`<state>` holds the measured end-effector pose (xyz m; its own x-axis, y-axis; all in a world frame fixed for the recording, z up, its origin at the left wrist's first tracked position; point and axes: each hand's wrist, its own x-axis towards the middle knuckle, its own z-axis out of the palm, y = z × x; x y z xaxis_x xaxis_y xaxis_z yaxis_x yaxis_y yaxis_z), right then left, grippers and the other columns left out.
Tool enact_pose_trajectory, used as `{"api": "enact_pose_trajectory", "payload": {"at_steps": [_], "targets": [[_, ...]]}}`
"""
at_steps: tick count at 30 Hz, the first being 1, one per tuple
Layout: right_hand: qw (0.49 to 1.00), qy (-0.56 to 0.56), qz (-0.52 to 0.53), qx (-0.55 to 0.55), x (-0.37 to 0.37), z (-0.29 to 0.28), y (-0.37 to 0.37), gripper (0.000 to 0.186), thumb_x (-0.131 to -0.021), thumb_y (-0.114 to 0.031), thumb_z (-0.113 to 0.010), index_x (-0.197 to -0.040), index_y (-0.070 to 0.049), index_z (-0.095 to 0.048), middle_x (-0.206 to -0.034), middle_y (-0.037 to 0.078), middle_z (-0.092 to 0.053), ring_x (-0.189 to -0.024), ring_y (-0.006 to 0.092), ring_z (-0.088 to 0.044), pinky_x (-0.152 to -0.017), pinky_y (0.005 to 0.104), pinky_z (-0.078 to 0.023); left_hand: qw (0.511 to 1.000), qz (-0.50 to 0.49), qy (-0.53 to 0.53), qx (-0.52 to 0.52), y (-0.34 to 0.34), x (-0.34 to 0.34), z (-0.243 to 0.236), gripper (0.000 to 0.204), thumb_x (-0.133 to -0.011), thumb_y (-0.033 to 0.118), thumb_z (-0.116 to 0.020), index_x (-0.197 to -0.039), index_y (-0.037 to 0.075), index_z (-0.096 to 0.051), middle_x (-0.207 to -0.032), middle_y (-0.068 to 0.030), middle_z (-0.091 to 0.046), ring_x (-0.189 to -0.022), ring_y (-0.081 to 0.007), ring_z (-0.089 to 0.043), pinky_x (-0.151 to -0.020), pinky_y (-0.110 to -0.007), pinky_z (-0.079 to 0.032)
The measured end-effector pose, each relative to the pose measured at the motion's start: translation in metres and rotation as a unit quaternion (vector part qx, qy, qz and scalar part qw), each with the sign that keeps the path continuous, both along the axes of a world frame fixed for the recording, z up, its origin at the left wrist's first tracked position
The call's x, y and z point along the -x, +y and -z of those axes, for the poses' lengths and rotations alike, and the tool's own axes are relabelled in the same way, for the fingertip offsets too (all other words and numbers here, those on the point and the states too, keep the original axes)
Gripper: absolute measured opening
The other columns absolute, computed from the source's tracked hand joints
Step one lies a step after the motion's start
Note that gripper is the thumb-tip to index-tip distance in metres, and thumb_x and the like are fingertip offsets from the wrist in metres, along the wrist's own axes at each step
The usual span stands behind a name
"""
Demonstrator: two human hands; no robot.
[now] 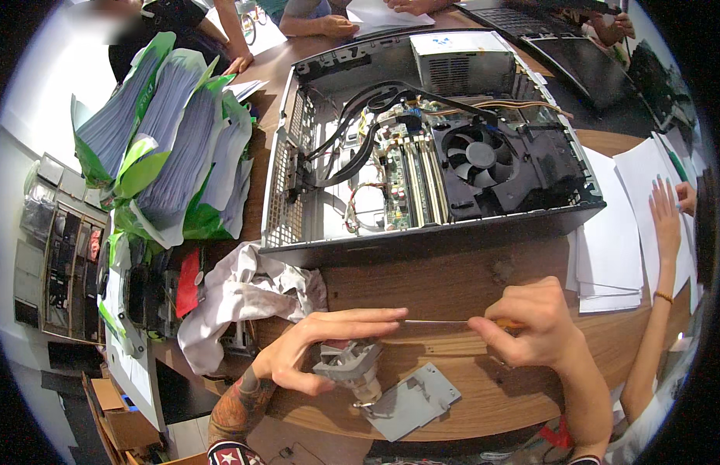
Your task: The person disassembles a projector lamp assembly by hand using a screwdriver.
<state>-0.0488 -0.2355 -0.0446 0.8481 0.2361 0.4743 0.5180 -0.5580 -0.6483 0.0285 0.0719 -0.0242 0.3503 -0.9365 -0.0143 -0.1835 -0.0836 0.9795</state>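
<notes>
My left hand (302, 353) is around a grey metal clamp-like fixture (348, 364), thumb against its side and fingers stretched above it. My right hand (530, 325) is closed round the orange handle of a screwdriver (441, 321), whose thin shaft reaches left toward my left fingertips. Under the fixture lies a flat grey plate (414, 403) on the wooden table (391, 287). Behind my hands stands an opened computer case (336, 248) with a fan, board and cables inside. A crumpled white cloth (236, 294) lies beside my left hand.
Green bags of paper stacks (158, 132) stand at left. At right, a co-worker's hand (662, 205) rests on white sheets (608, 232). Other people's hands (340, 23) are at the far edge, near black laptop-like equipment (577, 70). A cardboard box (112, 411) sits lower left.
</notes>
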Motion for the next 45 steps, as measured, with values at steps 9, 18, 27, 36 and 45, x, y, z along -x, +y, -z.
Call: {"api": "enact_pose_trajectory", "payload": {"at_steps": [9,18,27,36,45], "targets": [[1.0,-0.002,0.006,0.009,-0.001,-0.002,0.001,0.019,-0.068,-0.011,-0.077,-0.058,-0.008,-0.061,-0.047,0.003,-0.052,-0.037,0.0155,-0.047,-0.038,0.0275,-0.032,1.0,0.002,0.002,0.004,-0.001,0.0,-0.001,0.092,-0.053,0.033,-0.062,-0.136,-0.006,-0.046,-0.146,-0.0275,-0.035,-0.135,-0.0383,-0.039,-0.109,-0.043,-0.03],[1.0,-0.007,0.001,0.002,-0.001,0.0,0.001,0.02,-0.068,-0.01,-0.078,-0.057,-0.008,-0.061,-0.048,0.003,-0.052,-0.037,0.0146,-0.047,-0.037,0.0271,-0.031,1.0,0.007,0.022,0.002,-0.003,-0.001,-0.003,0.091,-0.053,0.031,-0.061,-0.136,-0.006,-0.047,-0.146,-0.0281,-0.036,-0.135,-0.0393,-0.038,-0.11,-0.043,-0.029],[1.0,0.017,-0.004,0.019,0.0,-0.007,0.0,0.02,-0.067,-0.012,-0.081,-0.059,-0.007,-0.062,-0.051,0.005,-0.054,-0.039,0.0202,-0.05,-0.038,0.0306,-0.035,1.0,0.006,0.024,0.003,-0.004,0.001,-0.003,0.091,-0.054,0.03,-0.061,-0.136,-0.005,-0.046,-0.146,-0.0271,-0.036,-0.135,-0.039,-0.039,-0.11,-0.044,-0.03],[1.0,0.0,-0.002,0.008,-0.002,-0.004,0.003,0.021,-0.066,-0.012,-0.081,-0.058,-0.008,-0.062,-0.05,0.005,-0.053,-0.038,0.0201,-0.048,-0.038,0.0303,-0.034,0.999,-0.007,0.032,0.01,0.0,0.003,-0.003,0.085,-0.057,0.032,-0.062,-0.133,-0.004,-0.049,-0.143,-0.026,-0.041,-0.133,-0.0375,-0.041,-0.109,-0.043,-0.031],[0.999,-0.012,0.035,0.0,0.004,-0.01,0.001,0.017,-0.063,-0.011,-0.077,-0.057,-0.007,-0.061,-0.048,0.005,-0.049,-0.039,0.0197,-0.047,-0.04,0.0303,-0.032,0.993,-0.096,0.066,-0.005,0.006,0.006,0.005,0.062,-0.073,0.03,-0.063,-0.125,-0.003,-0.052,-0.124,-0.0161,-0.056,-0.119,-0.0271,-0.051,-0.103,-0.038,-0.037]]}}
